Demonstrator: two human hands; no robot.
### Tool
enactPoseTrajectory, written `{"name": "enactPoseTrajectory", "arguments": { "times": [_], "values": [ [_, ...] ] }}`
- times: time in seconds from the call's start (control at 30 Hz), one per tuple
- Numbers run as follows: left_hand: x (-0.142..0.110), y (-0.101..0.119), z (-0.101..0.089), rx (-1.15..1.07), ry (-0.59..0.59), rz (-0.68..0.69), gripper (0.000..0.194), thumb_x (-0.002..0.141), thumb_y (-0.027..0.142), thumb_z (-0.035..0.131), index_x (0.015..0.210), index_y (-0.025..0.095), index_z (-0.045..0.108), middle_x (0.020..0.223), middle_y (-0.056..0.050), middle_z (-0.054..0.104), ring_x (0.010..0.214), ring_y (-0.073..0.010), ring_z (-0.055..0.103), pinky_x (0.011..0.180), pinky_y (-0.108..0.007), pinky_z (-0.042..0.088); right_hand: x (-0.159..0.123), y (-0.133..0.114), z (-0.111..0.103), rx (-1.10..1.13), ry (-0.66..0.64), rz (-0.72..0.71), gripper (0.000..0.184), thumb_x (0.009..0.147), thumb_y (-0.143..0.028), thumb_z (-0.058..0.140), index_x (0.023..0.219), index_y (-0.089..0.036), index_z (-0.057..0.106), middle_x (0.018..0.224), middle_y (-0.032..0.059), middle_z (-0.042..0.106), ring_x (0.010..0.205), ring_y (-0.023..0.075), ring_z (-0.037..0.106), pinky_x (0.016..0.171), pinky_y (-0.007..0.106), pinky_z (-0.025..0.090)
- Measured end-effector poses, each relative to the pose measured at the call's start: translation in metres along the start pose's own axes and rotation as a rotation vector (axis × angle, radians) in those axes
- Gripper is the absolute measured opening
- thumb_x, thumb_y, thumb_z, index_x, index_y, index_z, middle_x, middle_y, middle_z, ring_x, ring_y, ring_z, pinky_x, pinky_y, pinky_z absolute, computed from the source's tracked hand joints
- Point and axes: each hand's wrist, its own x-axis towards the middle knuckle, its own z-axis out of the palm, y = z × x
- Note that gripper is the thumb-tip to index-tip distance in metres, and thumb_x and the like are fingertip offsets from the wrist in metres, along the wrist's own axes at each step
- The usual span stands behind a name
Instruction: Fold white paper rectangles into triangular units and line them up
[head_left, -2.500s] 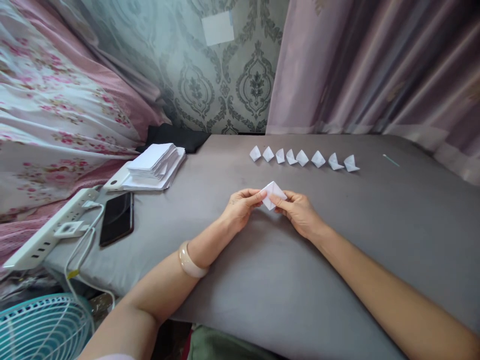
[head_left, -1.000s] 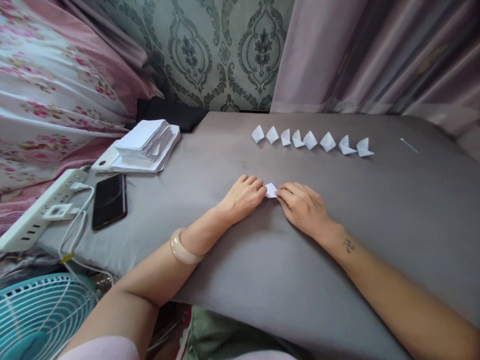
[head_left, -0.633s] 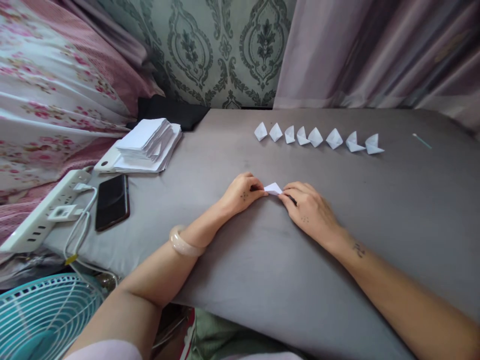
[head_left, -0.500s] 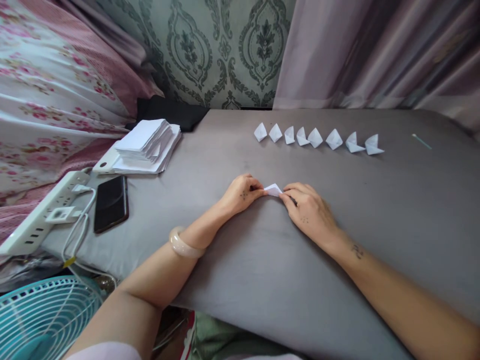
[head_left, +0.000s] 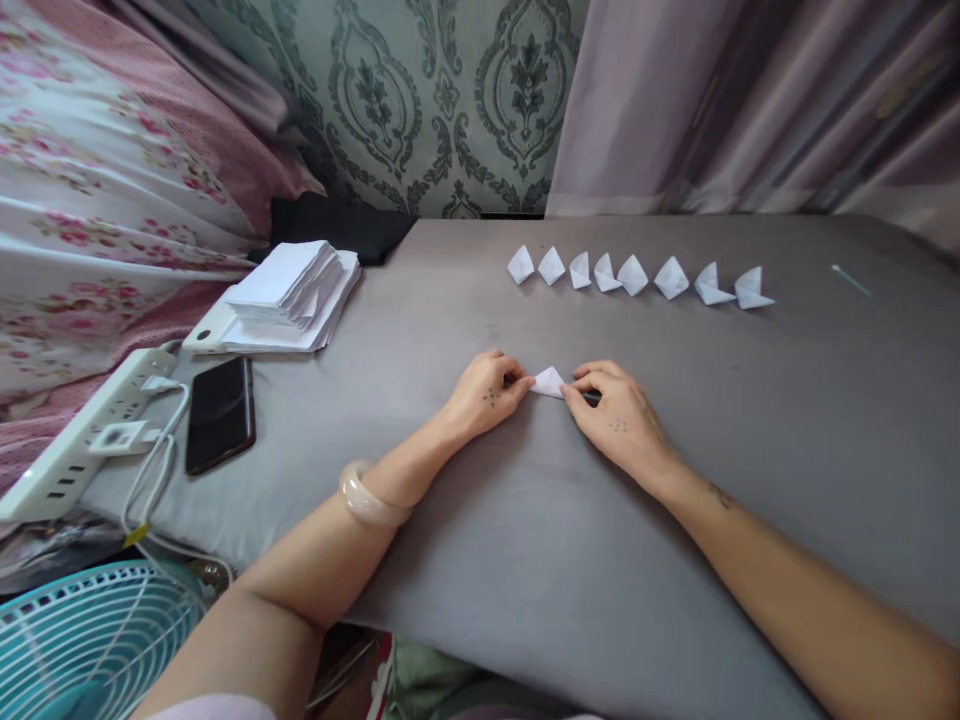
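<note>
Nearer me than the paper boats [head_left: 633, 276], my left hand [head_left: 482, 396] pinches a corner of the folded paper [head_left: 549, 382], likely steadying it. My right hand [head_left: 622, 418] thumbs the opposite corner; whether it pinches, I can't tell.

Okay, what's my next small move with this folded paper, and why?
Probably ease the folded paper gently open from its ends: your left hand and right hand are at opposite ends, and it looks flatter than the peaked paper shapes lined up beyond.
</note>
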Motion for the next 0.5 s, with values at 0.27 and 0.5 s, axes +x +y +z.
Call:
{"name": "enactPoseTrajectory", "arguments": {
  "times": [0.27, 0.5],
  "values": [
    [0.003, -0.001, 0.001, -0.05, 0.018, -0.047, 0.017, 0.077, 0.031, 0.066, 0.071, 0.016, 0.069, 0.074, -0.006, 0.061, 0.067, -0.0154, 0.052, 0.067, -0.028, 0.041, 0.005, 0.002, -0.001, 0.023, -0.028, 0.059, 0.018, 0.078, -0.032, 0.061, 0.066, -0.022, 0.068, 0.104, 0.0065, 0.066, 0.084, 0.0193, 0.063, 0.08, 0.037, 0.048],
    [0.007, 0.004, -0.003, 0.041, -0.075, -0.098, 0.02, 0.077, 0.032, 0.062, 0.075, 0.014, 0.07, 0.078, -0.006, 0.063, 0.066, -0.015, 0.054, 0.063, -0.027, 0.04, 0.01, 0.001, -0.003, 0.017, -0.063, 0.104, 0.019, 0.075, -0.033, 0.063, 0.061, -0.022, 0.067, 0.102, 0.0059, 0.066, 0.077, 0.0175, 0.062, 0.074, 0.035, 0.048]
  ]
}}
